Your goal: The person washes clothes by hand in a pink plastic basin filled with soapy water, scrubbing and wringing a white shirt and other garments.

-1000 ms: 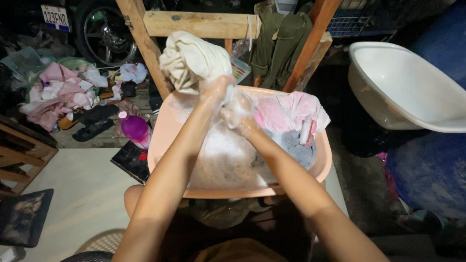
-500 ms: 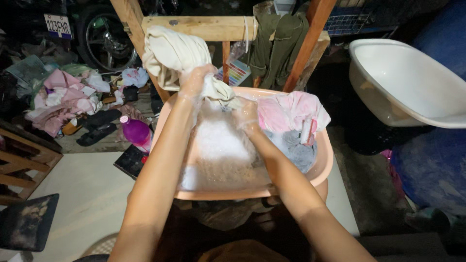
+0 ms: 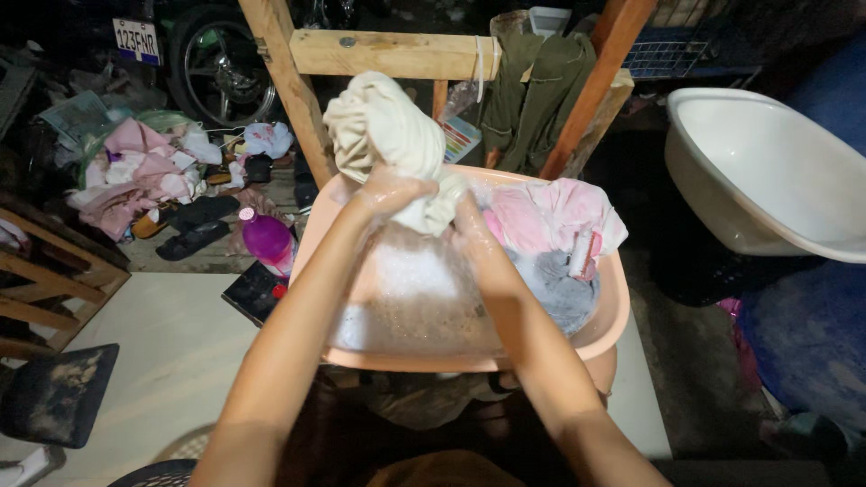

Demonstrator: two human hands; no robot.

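The bunched, wet cream cotton garment (image 3: pixel 383 135) is held up above the far rim of my round peach plastic basin (image 3: pixel 469 361), its lower end dripping suds. My left hand (image 3: pixel 390 191) and right hand (image 3: pixel 471 221) are both clenched around that lower end, foamy. In the soapy water lie one pink cloth (image 3: pixel 550 212) and one grey cloth (image 3: pixel 559 284). One magenta plastic bottle (image 3: pixel 267 239) stands left of the basin; one white basin (image 3: pixel 767 171) sits to the right.

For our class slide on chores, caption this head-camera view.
Left hand and right hand grip a cream cloth over a sudsy peach basin.
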